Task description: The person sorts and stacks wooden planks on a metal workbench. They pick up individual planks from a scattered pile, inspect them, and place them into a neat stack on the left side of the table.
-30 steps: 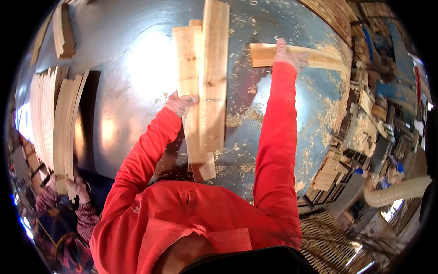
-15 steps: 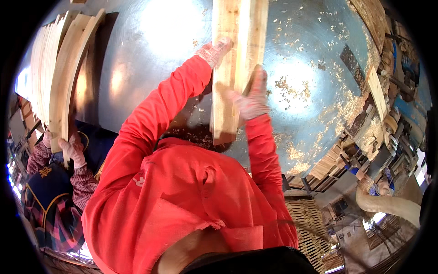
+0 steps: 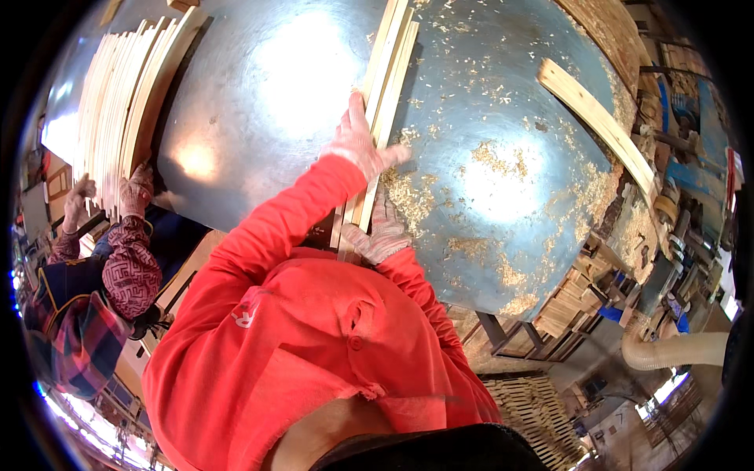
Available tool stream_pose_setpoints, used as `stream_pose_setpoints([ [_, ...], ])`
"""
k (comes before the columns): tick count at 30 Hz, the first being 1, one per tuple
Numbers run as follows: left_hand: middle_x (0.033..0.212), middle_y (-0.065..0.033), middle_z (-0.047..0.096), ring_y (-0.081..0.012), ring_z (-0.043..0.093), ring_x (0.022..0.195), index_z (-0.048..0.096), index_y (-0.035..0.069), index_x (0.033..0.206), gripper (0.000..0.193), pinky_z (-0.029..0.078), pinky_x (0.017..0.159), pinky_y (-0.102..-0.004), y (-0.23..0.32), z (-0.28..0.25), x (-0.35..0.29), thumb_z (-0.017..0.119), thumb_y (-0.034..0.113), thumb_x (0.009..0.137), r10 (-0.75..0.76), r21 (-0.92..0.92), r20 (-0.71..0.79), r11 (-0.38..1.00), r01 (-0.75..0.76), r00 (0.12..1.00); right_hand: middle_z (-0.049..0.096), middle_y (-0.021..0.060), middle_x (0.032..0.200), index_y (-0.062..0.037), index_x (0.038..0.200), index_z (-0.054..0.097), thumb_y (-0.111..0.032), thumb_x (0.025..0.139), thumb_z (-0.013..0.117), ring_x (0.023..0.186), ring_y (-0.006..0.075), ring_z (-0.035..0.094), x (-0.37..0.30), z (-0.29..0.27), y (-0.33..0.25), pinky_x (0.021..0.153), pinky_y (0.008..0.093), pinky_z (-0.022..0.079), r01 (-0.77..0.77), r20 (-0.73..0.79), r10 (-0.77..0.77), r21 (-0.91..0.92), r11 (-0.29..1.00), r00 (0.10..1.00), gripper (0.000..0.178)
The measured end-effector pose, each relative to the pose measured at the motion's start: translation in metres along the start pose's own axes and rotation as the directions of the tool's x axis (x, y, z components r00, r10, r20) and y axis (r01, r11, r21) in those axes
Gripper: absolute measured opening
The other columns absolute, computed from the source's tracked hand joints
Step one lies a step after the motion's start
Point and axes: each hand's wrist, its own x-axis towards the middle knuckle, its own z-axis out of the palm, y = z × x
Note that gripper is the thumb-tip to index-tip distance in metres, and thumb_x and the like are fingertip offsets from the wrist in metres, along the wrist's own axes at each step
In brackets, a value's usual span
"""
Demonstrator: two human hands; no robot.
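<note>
A narrow bundle of pale wooden boards (image 3: pixel 390 78) lies on the metal tabletop in front of me, running away from my body. My left hand (image 3: pixel 360 149), in a light glove, rests across the boards with its fingers stretched forward and its thumb spread to the right. Closer to my body, my gloved right hand (image 3: pixel 381 234) holds the near end of the bundle, its thumb on one side and its fingers along the right side. Part of the near end is hidden by my hands and red sleeves.
At left, a co-worker's gloved hands (image 3: pixel 135 191) are at a row of upright boards (image 3: pixel 126 102). A single curved board (image 3: pixel 601 118) lies at the table's right side. Wood shavings (image 3: pixel 503 161) litter the blue-grey tabletop (image 3: pixel 236 102). A ribbed hose (image 3: pixel 667 349) stands beyond the right edge.
The boards shifted left and now show a narrower top. My left hand lies across them; my right hand slid to their near end. A curved board at right swung inward onto the table.
</note>
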Motion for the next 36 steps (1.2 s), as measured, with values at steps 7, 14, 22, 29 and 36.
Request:
stream_pose_setpoints([
  [7, 0.148, -0.0261, 0.030, -0.0327, 0.037, 0.133, 0.007, -0.004, 0.149, 0.111, 0.032, 0.111, -0.0358, -0.019, -0.005, 0.000, 0.080, 0.009, 0.066, 0.063, -0.760, 0.066, 0.650, 0.009, 0.996, 0.046, 0.0179, 0.136, -0.0023, 0.148, 0.020, -0.047, 0.080, 0.070, 0.125, 0.0277, 0.047, 0.011, 0.005, 0.032, 0.105, 0.0389, 0.038, 0.232, -0.202, -0.128, 0.664, 0.711, 0.971, 0.096],
  [14, 0.119, -0.0250, 0.061, -0.0289, 0.063, 0.105, 0.046, -0.006, 0.133, 0.067, 0.051, 0.089, -0.0349, -0.036, -0.042, 0.018, 0.066, 0.037, 0.086, -0.119, -0.571, 0.175, 0.797, 0.200, 0.977, 0.051, 0.0210, 0.132, 0.0027, 0.146, 0.019, -0.026, 0.071, 0.079, 0.119, 0.0304, 0.054, 0.033, 0.004, -0.007, 0.101, 0.0343, 0.044, 0.123, -0.452, 0.059, 0.362, 0.924, 0.890, 0.101],
  [22, 0.146, -0.0337, 0.024, -0.0419, 0.040, 0.131, -0.013, 0.000, 0.148, 0.121, 0.036, 0.108, -0.0379, -0.049, -0.011, 0.008, 0.078, 0.029, 0.073, -0.155, -0.093, -0.037, 0.984, 0.151, 0.987, 0.051, 0.0242, 0.131, -0.0045, 0.144, 0.027, -0.053, 0.082, 0.056, 0.114, 0.0372, 0.056, 0.030, -0.061, -0.049, 0.096, 0.0436, 0.045, 0.214, 0.185, -0.179, -0.191, 0.958, 0.966, 0.084],
  [29, 0.141, -0.0259, 0.041, -0.0346, 0.048, 0.127, 0.013, 0.009, 0.152, 0.107, 0.041, 0.104, -0.0362, -0.194, -0.083, -0.010, 0.079, 0.024, 0.069, -0.023, -0.141, -0.357, 0.990, -0.029, 0.934, 0.022, 0.0113, 0.157, -0.0107, 0.153, 0.014, -0.055, 0.089, 0.047, 0.143, 0.0296, 0.025, 0.138, -0.246, 0.009, 0.116, 0.0409, 0.021, -0.166, -0.483, -0.266, -0.680, 0.714, 0.834, 0.084],
  [36, 0.137, -0.0155, 0.047, -0.0340, 0.047, 0.127, 0.020, 0.016, 0.151, 0.097, 0.042, 0.102, -0.0371, -0.287, -0.174, -0.048, 0.075, 0.031, 0.072, -0.252, 0.246, -0.381, 0.900, 0.360, 0.889, 0.029, 0.0156, 0.153, -0.0155, 0.150, 0.021, -0.060, 0.066, 0.073, 0.140, 0.0319, 0.028, 0.231, -0.352, -0.003, 0.112, 0.0550, 0.020, -0.387, -0.567, -0.240, -0.759, 0.523, 0.788, 0.109],
])
